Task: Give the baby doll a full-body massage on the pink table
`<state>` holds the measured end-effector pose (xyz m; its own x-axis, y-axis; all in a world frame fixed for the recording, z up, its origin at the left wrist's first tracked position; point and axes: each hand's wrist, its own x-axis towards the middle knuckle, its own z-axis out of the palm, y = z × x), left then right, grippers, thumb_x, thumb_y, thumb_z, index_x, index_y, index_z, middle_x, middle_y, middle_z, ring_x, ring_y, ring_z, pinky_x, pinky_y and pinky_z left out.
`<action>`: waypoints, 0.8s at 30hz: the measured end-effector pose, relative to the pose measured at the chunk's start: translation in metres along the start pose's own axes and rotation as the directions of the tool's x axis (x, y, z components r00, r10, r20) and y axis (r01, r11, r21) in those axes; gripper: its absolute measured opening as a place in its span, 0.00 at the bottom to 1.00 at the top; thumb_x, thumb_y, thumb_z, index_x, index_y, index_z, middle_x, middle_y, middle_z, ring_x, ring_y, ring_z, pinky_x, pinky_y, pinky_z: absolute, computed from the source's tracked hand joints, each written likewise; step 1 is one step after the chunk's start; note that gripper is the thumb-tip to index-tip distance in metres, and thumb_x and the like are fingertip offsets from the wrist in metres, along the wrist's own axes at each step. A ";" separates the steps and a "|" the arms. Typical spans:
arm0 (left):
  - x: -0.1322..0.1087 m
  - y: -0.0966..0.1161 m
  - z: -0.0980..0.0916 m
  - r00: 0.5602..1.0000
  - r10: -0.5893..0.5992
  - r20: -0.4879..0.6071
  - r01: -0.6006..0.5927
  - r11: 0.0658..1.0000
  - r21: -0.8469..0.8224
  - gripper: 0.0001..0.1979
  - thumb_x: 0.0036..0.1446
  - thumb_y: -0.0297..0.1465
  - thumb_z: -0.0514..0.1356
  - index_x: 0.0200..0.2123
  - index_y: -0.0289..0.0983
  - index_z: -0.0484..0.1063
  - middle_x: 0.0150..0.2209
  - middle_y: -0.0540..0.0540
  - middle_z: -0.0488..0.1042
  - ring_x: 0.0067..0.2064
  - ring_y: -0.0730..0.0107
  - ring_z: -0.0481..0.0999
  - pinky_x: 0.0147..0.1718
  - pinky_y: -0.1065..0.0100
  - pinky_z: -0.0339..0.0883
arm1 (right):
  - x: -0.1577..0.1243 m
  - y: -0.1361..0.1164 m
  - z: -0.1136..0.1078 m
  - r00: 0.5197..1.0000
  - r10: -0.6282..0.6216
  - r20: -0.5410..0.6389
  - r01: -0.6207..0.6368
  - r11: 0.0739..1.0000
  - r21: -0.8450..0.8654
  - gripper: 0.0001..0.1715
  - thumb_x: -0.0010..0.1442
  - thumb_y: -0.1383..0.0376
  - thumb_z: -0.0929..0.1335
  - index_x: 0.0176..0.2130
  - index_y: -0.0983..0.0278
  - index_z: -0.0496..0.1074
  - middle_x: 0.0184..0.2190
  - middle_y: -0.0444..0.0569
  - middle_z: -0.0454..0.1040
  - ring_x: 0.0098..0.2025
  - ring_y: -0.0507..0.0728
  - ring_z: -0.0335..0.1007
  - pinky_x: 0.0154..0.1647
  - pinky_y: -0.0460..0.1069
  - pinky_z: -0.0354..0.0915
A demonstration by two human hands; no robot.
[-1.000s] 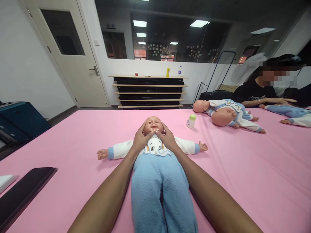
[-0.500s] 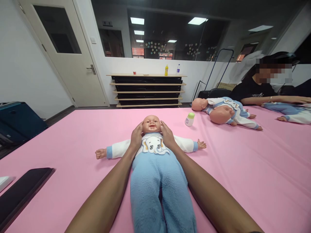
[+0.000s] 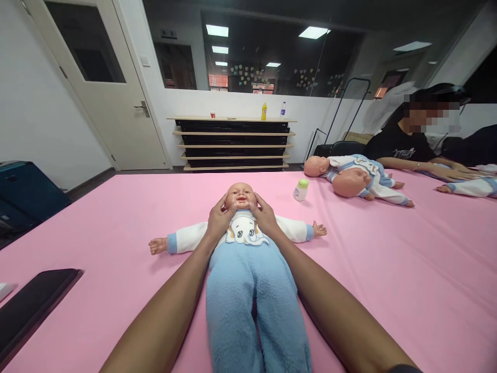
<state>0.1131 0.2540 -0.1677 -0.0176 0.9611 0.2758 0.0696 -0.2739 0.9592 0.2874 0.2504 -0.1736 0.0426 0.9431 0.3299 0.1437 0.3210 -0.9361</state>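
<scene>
A baby doll (image 3: pixel 243 259) in blue trousers and a white elephant top lies on its back on the pink table cover (image 3: pixel 388 269), arms spread wide. My left hand (image 3: pixel 219 220) cups the left side of the doll's head (image 3: pixel 240 194), fingers along the cheek and thumb near the chin. My right hand (image 3: pixel 264 215) does the same on the right side. Both hands are wrapped round the doll's face, pressing on its cheeks and jaw.
A small white bottle with a green cap (image 3: pixel 300 189) stands beyond the doll. Two more dolls (image 3: pixel 355 178) lie at the right, where another person (image 3: pixel 411 140) rests hands on a further doll (image 3: pixel 471 185). A black tablet (image 3: pixel 34 303) lies front left. A dark case (image 3: pixel 23 194) sits left.
Half a second ago my hands were spread to the sides of the doll's head; they have closed in toward the chin and cheeks again.
</scene>
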 end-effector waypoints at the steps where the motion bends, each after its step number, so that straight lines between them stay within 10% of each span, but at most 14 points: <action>1: 0.000 0.000 0.000 1.000 -0.009 -0.012 0.009 1.000 -0.028 0.36 0.54 0.51 0.57 0.62 0.40 0.61 0.61 0.42 0.64 0.58 0.62 0.70 0.58 0.62 0.65 | 0.000 0.000 0.000 1.000 0.002 -0.025 -0.002 1.000 0.001 0.38 0.61 0.46 0.64 0.63 0.62 0.62 0.61 0.49 0.64 0.61 0.60 0.62 0.62 0.54 0.60; 24: 0.008 -0.011 -0.002 1.000 0.009 0.011 -0.011 0.994 0.109 0.43 0.47 0.48 0.65 0.64 0.40 0.58 0.59 0.42 0.67 0.53 0.63 0.73 0.52 0.65 0.68 | 0.004 0.008 -0.001 1.000 -0.020 0.014 0.022 0.995 -0.099 0.43 0.56 0.47 0.69 0.64 0.63 0.60 0.58 0.51 0.67 0.52 0.59 0.70 0.53 0.51 0.67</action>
<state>0.1101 0.2649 -0.1762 -0.0064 0.9588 0.2841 0.1785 -0.2785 0.9437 0.2899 0.2572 -0.1798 0.0258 0.9374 0.3472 0.2414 0.3312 -0.9122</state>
